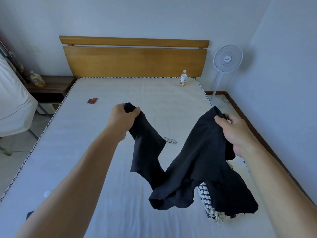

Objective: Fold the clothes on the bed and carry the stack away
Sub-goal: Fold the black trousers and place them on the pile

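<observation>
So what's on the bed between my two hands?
In the head view, bare mattress shows between the left hand and right hand, plus eyeglasses partly behind the black garment.

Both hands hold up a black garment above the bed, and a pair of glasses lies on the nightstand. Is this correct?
Not quite. The head view shows the glasses lying on the mattress, not the nightstand. The rest holds: the left hand and right hand both hold up the black garment above the bed.

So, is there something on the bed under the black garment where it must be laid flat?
Yes. A pair of glasses lies on the mattress just beyond the black garment, between the left hand and right hand.
</observation>
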